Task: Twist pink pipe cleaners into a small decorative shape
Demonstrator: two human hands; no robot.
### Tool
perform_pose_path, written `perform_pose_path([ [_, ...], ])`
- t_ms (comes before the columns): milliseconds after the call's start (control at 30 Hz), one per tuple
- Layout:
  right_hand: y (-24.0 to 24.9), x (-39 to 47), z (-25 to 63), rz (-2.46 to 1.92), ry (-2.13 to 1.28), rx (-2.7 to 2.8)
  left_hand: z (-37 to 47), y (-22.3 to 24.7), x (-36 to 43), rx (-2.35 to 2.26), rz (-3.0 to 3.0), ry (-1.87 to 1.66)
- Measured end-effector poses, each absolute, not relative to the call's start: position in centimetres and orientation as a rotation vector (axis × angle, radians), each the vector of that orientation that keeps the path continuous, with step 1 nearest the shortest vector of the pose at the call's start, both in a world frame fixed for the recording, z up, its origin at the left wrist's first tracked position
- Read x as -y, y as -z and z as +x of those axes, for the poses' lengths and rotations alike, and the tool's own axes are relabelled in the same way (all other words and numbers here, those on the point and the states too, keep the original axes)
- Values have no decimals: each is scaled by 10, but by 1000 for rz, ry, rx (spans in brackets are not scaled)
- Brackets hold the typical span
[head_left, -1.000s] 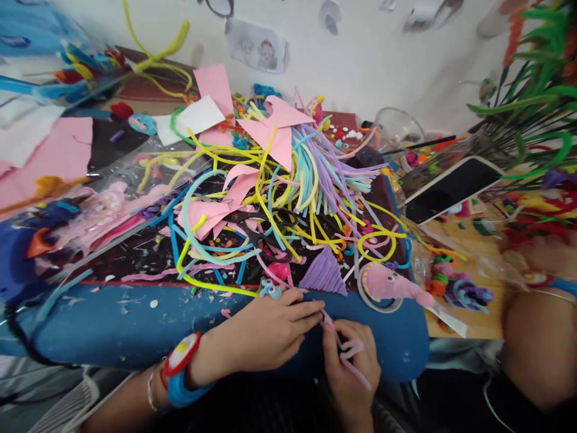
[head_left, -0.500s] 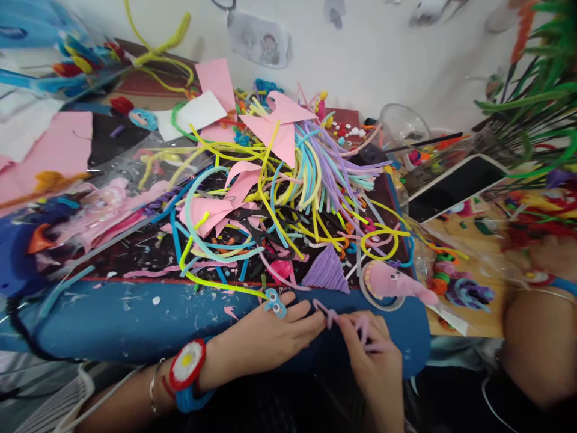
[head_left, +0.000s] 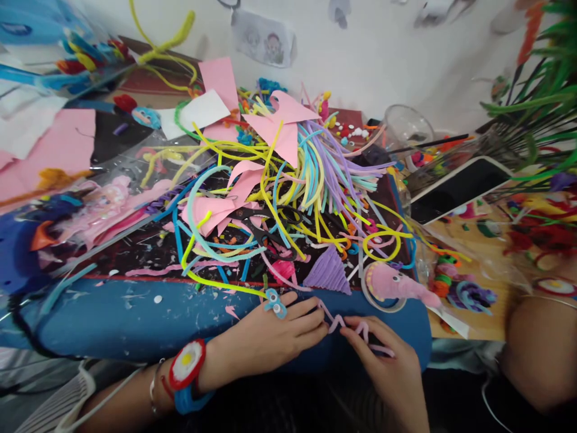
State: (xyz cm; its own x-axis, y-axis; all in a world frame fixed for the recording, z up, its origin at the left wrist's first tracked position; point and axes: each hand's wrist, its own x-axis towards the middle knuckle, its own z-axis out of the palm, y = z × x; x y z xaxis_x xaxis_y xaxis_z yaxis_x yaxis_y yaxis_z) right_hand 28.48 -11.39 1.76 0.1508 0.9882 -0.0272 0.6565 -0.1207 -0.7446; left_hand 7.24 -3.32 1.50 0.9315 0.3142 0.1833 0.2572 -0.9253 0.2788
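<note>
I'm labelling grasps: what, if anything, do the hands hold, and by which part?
A lilac pipe cleaner: the left hand seemingly near one end, the right hand pinching it between zigzag bends.

A dark-screened smartphone (head_left: 464, 189) is lying at right. Black scissors (head_left: 249, 213) are resting beside pink cutouts (head_left: 207, 215). A picture sheet (head_left: 262, 39) is hanging on the white wall (head_left: 356, 66).

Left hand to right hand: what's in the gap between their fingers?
Head view: part of a zigzag-bent, lilac, fuzzy pipe cleaner shows there.
</note>
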Motion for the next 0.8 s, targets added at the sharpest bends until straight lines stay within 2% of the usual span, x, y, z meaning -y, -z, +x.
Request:
perform_pose_path([
  [200,-11,108,281,-1779,-570,1652,73,-14,33,-442,2819,-380],
  [800,-4,105,276,-1750,-435,1739,73,-18,33,-427,2823,-331],
])
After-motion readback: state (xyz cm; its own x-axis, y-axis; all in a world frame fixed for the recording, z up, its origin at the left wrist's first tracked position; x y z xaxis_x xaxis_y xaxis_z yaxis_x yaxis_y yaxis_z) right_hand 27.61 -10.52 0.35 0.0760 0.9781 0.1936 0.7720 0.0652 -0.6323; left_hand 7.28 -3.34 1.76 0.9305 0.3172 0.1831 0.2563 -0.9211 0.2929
